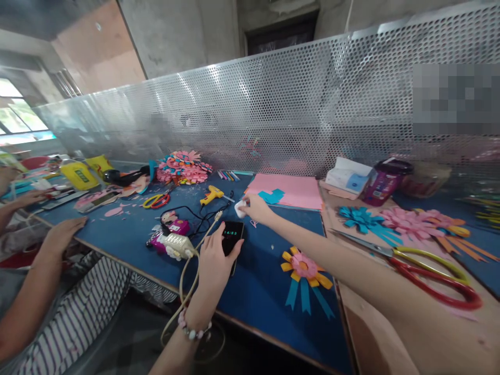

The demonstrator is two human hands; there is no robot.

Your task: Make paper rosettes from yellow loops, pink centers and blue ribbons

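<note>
One lit phone (233, 230), one white thingy (239, 209), one yellow glue gun (212, 196). Left grip (214, 256) curls snugly over the phone, right grip (258, 209) pinches the white thingy at its fingertips.

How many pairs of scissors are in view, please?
2: a small pair left of the glue gun, and a large pair in front of the teal flower. More may be hidden.

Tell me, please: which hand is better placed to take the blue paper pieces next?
Probably the right hand: it is near the blue paper pieces, though it pinches a small white object. The left hand is farther away, holding the phone.
</note>
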